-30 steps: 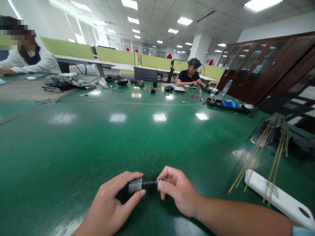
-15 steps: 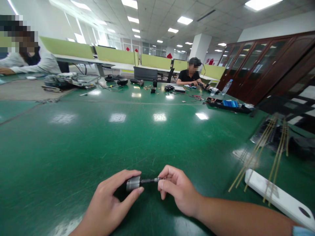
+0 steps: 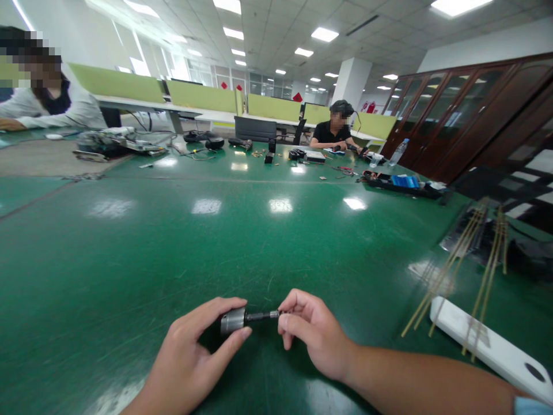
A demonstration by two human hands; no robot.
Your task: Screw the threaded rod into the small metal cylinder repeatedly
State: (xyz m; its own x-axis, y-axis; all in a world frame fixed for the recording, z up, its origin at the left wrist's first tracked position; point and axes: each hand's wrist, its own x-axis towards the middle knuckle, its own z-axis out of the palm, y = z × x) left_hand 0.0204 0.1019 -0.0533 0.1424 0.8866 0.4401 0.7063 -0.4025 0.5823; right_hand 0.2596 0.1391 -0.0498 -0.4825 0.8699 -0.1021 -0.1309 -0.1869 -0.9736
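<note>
Glossy green and lightly scratched, the bench [image 3: 242, 248] runs away toward two people at its far edges, one in a black shirt [image 3: 324, 136], the other in white sleeves [image 3: 84, 109].

Near its close edge, between the two hands, a metal cylinder [image 3: 233, 321] with a dark rod [image 3: 258, 316] lies sideways, the rod pointing right. The left hand [image 3: 194, 349] reaches up from the bottom, its back uppermost, thumb and index finger parted in a wide C with the cylinder gripped between them: index on the far side, thumb on the near. The right hand [image 3: 313, 334] comes in along a nearly level forearm [image 3: 423, 374], a light blue sleeve [image 3: 529, 405] at the corner. Its thumb and index finger are pinched together on the rod's tip, the other fingers curled beneath. Whether the cylinder touches the bench, I cannot tell.

Thin sticks [image 3: 464, 237] reach over a white bar [image 3: 501, 356] to the right.
</note>
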